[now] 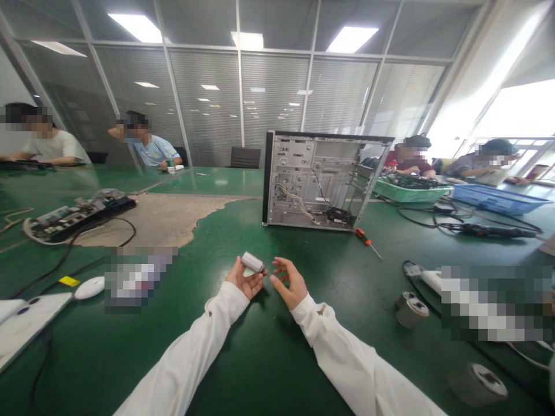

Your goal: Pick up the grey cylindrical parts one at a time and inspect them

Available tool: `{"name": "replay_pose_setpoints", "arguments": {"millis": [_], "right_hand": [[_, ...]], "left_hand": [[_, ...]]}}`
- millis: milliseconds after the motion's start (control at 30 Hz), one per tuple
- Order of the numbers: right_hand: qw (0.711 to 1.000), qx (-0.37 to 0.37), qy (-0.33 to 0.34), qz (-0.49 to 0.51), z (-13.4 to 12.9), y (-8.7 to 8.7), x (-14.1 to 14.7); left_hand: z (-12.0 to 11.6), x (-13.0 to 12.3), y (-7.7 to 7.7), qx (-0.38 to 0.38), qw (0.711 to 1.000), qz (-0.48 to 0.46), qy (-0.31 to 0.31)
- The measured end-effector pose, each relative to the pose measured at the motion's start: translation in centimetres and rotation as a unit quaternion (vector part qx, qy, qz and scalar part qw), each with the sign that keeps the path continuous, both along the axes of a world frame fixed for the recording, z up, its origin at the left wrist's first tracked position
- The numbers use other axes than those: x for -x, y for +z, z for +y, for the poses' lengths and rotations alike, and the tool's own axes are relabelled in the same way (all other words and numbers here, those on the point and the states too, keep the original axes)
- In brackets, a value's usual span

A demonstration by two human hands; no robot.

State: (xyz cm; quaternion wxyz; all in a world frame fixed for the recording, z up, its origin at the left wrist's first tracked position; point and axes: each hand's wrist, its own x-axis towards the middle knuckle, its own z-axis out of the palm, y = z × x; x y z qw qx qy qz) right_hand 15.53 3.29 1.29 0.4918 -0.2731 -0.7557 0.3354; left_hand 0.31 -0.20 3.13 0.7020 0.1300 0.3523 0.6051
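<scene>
My left hand (245,279) is palm up above the green table, its fingers around a small silver-grey cylinder-like part (252,262) that tilts down to the right. The exact kind of this part cannot be made out. Just to its right, my right hand (289,282) is half curled with thumb and fingers apart, holding nothing and not touching the part. Beyond both hands stands an opened computer case (321,179), its bare metal inside facing me, with loose wires and a black fan (339,215) low down.
An orange-handled screwdriver (364,238) lies by the case. Two metal cylinders (411,310) (483,383) stand at the right. Green (411,193) and blue (498,199) baskets sit farther back. Cables, a white mouse (90,288) and a circuit assembly (82,214) are on the left. Several people sit around.
</scene>
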Motion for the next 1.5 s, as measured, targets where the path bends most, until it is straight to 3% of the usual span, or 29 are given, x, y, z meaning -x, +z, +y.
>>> {"name": "replay_pose_setpoints", "arguments": {"millis": [200,367,467,567,733,833,900,1100,1167,1233,1367,1400,1433,1500], "right_hand": [[1.0,0.001,0.002,-0.006,-0.1,0.1,0.1],[1.0,0.0,0.004,-0.001,-0.1,0.2,0.1],[1.0,0.016,0.004,0.006,-0.1,0.3,0.1],[0.999,0.05,-0.001,0.016,-0.1,0.3,0.0],[0.993,0.113,0.0,0.04,0.5,-0.1,0.1],[0.99,0.132,0.013,0.054,0.6,-0.2,0.1],[0.99,0.129,0.018,0.05,0.6,-0.1,0.1],[0.997,0.075,0.018,0.006,0.0,0.3,0.1],[0.998,0.057,0.023,-0.001,-0.1,0.3,0.1],[0.999,0.043,0.033,-0.003,0.0,0.3,0.1],[0.999,0.019,0.031,-0.012,0.0,0.3,0.1],[1.0,0.014,0.025,-0.013,0.0,0.3,0.1],[1.0,0.011,0.018,-0.013,0.0,0.3,0.1],[1.0,0.011,0.007,-0.013,0.0,0.3,0.1]], "left_hand": [[-0.3,0.6,-0.1,-0.044,0.998,-0.021,-0.039],[-0.4,0.0,0.3,-0.08,0.994,0.047,-0.058],[-0.3,-0.8,-0.1,-0.097,0.986,0.134,-0.023],[-0.2,-1.4,-0.7,-0.141,0.957,0.249,0.04],[-0.6,-1.9,-0.8,-0.188,0.858,0.453,0.151],[-1.1,-1.9,-0.2,-0.22,0.773,0.572,0.167],[-1.4,-1.8,0.3,-0.254,0.734,0.611,0.153],[-1.9,-1.4,0.8,-0.308,0.717,0.616,0.11],[-1.8,-1.2,0.5,-0.33,0.697,0.628,0.104],[-1.5,-0.9,0.1,-0.364,0.639,0.671,0.091],[-0.9,-0.6,-0.7,-0.439,0.421,0.788,0.093],[-0.9,-0.6,-0.7,-0.447,0.385,0.801,0.104],[-0.8,-0.7,-0.8,-0.447,0.368,0.807,0.114],[-0.9,-0.8,-0.6,-0.437,0.375,0.809,0.115]]}}
